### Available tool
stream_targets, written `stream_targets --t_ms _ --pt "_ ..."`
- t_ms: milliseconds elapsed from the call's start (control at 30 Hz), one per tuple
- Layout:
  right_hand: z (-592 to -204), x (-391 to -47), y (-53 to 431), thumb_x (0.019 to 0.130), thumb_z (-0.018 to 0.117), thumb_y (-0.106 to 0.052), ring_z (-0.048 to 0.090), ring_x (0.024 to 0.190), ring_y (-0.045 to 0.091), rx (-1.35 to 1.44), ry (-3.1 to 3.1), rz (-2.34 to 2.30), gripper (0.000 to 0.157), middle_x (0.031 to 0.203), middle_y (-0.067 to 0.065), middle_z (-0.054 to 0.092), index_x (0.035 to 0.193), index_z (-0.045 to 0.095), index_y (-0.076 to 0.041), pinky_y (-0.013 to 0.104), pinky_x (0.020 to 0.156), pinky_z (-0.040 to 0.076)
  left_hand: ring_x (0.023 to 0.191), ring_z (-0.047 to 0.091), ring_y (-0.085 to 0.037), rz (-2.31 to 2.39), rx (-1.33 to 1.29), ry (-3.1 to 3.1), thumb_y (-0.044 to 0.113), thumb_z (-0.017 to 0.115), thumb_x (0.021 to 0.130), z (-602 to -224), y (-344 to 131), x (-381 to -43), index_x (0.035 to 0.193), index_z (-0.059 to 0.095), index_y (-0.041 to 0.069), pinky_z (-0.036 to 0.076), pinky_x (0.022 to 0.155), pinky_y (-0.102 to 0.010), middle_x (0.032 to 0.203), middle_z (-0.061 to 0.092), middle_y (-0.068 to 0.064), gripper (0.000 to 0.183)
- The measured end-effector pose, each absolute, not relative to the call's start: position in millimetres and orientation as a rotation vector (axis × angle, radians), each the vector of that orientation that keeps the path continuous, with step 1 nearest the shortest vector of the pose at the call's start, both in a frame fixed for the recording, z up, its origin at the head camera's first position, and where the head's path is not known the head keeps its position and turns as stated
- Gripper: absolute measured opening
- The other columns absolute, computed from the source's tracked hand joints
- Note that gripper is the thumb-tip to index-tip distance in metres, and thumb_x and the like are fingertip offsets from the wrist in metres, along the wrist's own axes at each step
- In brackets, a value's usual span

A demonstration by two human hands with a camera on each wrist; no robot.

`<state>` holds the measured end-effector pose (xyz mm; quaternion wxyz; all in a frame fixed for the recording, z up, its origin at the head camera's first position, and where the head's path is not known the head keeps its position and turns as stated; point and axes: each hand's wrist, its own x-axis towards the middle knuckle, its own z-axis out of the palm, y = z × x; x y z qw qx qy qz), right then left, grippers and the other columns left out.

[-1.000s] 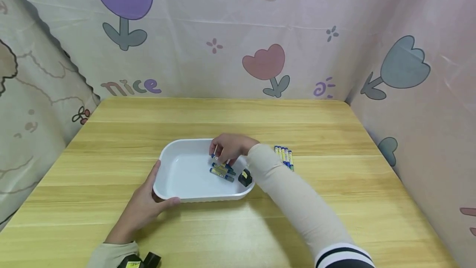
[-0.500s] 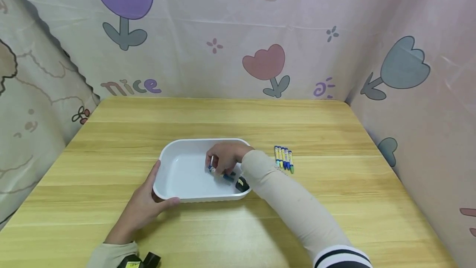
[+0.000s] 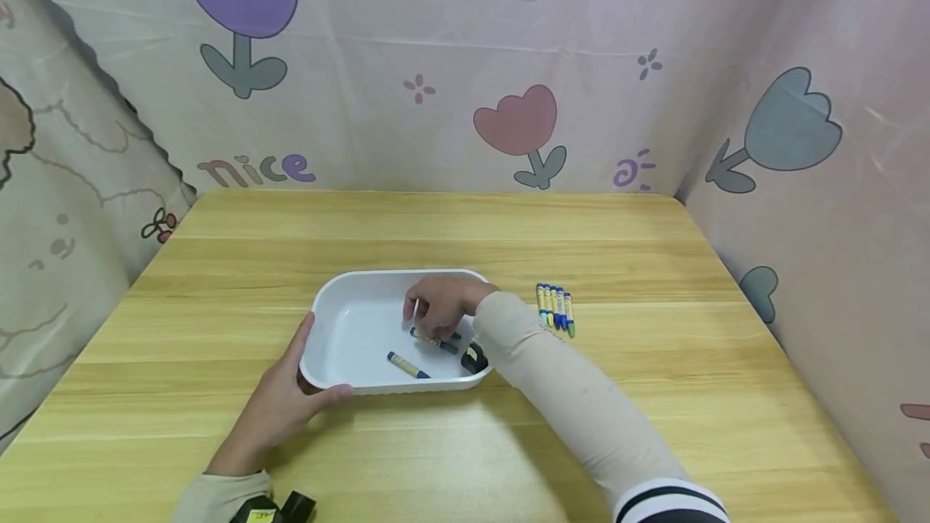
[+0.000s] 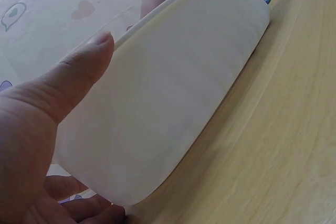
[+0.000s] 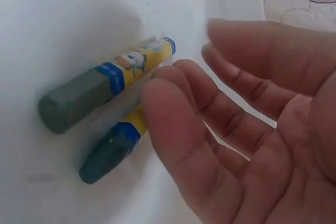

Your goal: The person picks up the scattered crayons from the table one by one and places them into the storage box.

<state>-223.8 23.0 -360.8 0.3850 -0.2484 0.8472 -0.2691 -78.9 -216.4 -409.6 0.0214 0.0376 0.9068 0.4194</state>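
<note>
A white plastic tray (image 3: 356, 329) stands on the table, its front left corner gripped by my left hand (image 3: 286, 406), thumb along the front side. In the left wrist view the thumb lies just below the rim, with fingertips under the corner. Inside the tray, my right hand (image 3: 441, 307) hovers low over the floor, fingers loosely bent. The right wrist view has a grey-green crayon (image 5: 81, 100) lying beside my fingertips. A darker green crayon (image 5: 113, 148) runs partly behind the thumb. Another crayon (image 3: 408, 365), dark-tipped with a yellow wrapper, lies apart near the tray's front wall.
To the right of the tray, several crayons (image 3: 555, 309) lie side by side on the wooden table (image 3: 617, 257). Patterned cloth (image 3: 407, 47) hangs behind and at both sides. A black wrist camera (image 3: 475, 358) dips into the tray's right end.
One crayon now lies apart at the tray's front; half a second ago my right hand held a crayon just above there. That hand has released it and is over the other crayons.
</note>
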Motion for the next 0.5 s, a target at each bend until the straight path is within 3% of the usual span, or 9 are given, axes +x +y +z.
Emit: stream_targets --t_ms 500 --pt "-336.6 -231.7 43.8 0.095 0.058 -0.005 0.063 0.085 0.025 -0.6 2.176 -0.958 0.028 0.104 0.012 0.058 0.123 0.057 -0.001 0.035 0.067 0.057 0.13 0.034 -0.051 1.299 0.121 2.813 0.039 0.082 0.077 -410.0 -216.5 -79.1 0.157 -0.003 0.013 0.029 0.1 -0.067 0.154 0.018 -0.031 0.119"
